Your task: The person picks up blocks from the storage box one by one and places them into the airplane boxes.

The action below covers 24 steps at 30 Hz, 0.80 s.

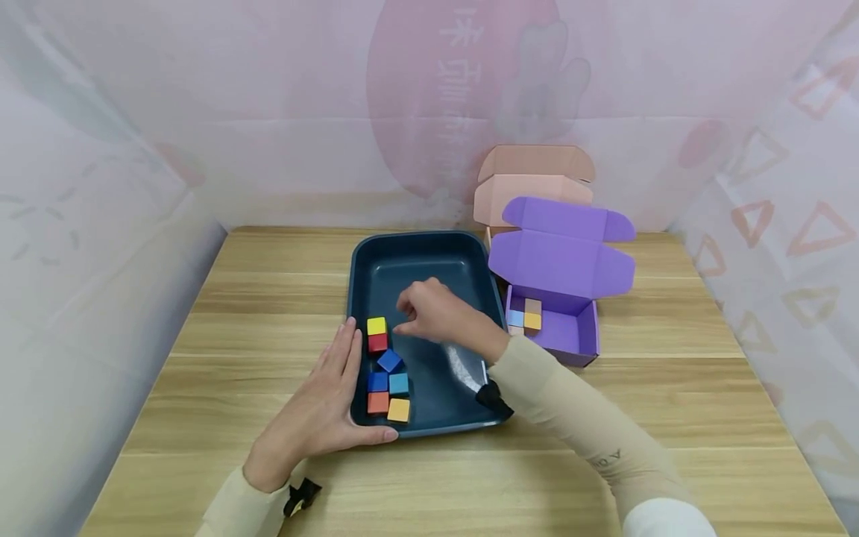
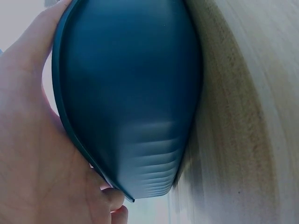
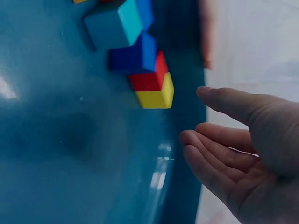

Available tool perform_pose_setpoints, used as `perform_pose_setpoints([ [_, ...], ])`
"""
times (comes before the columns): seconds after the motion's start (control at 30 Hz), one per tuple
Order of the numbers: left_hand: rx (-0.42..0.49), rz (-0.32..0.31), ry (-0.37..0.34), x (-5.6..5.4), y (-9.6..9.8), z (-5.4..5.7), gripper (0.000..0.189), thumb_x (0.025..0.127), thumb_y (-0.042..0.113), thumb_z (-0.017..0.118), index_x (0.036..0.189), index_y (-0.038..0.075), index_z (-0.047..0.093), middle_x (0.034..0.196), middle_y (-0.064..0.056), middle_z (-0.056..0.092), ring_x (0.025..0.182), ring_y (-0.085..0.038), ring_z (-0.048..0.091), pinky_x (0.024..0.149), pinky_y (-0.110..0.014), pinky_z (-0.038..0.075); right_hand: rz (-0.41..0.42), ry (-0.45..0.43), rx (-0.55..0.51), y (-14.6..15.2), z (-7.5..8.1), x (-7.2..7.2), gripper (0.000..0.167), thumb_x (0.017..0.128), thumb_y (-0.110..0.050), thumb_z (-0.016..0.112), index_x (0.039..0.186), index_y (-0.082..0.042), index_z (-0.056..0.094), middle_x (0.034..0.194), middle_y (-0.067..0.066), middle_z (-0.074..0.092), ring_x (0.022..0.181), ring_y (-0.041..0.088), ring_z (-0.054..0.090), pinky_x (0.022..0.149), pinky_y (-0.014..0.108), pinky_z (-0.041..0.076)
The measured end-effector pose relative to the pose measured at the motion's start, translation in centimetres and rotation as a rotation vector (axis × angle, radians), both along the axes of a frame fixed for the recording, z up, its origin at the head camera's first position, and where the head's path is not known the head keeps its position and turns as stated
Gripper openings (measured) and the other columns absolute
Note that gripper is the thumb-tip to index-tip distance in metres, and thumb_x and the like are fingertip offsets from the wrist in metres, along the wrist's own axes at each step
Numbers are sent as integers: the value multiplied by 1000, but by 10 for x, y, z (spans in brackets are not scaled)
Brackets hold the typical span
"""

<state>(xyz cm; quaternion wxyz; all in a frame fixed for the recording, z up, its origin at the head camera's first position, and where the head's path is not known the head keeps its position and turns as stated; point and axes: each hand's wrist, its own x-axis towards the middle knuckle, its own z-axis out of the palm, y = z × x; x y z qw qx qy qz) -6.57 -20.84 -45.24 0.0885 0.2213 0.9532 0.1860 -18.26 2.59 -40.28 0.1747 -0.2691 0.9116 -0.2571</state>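
Inside dark-blue tray [image 1: 439, 399], yellow cube [image 1: 376, 326] sits touching red cube [image 1: 378, 344]. Your right hand [image 1: 435, 312] hovers nearby, thumb and fingers apart, empty; your left hand [image 1: 325, 403] touches tray, thumb wide of straight fingers. Yellow cube likely light, rigid, smooth: pinch free side faces.

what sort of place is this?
Likely a staged tabletop booth: printed sheets stand behind and on both sides of a wood-grain table, which holds a tray of coloured blocks.
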Motion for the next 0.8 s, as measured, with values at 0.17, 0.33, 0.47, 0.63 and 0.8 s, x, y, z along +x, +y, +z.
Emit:
perform_pose_setpoints([
  [0.17, 3, -3, -1, 1, 1, -1, 149, 68, 89, 73, 170, 8, 0, 180, -13, -6, 167, -35, 4, 131, -63, 22, -6, 18, 73, -17, -16, -12, 36, 95, -28, 81, 124, -6, 77, 109, 9, 76, 85, 16, 67, 86, 29, 64],
  [0.33, 2, -8, 3, 1, 1, 0, 148, 69, 88, 73, 170, 6, 3, 180, -13, -6, 167, -35, 4, 131, -63, 22, 23, 8, 112, -31, -25, -18, 33, 96, -31, 79, 121, -9, 77, 110, 5, 76, 83, 13, 67, 83, 25, 63],
  [0.47, 4, -8, 9, 1, 1, 0, 149, 69, 88, 73, 170, 5, 3, 180, -13, -5, 167, -35, 5, 131, -63, 22, 41, -7, 103, -37, -28, -20, 30, 98, -31, 78, 118, -9, 78, 107, 5, 77, 81, 14, 68, 79, 23, 63],
  [0.63, -2, -3, 4, 1, 2, 1, 148, 69, 88, 73, 170, 6, 3, 180, -13, -5, 167, -36, 4, 131, -63, 22, 38, 9, 79, -36, -31, -24, 29, 97, -31, 78, 118, -10, 79, 109, 5, 77, 83, 13, 68, 83, 24, 63],
  [0.8, 1, 0, 4, 2, 1, 0, 149, 68, 89, 73, 170, 5, 4, 180, -13, -5, 167, -36, 5, 131, -64, 22, 21, -1, 46, -29, -35, -29, 27, 98, -31, 78, 115, -10, 80, 107, 5, 78, 82, 14, 68, 84, 25, 64],
])
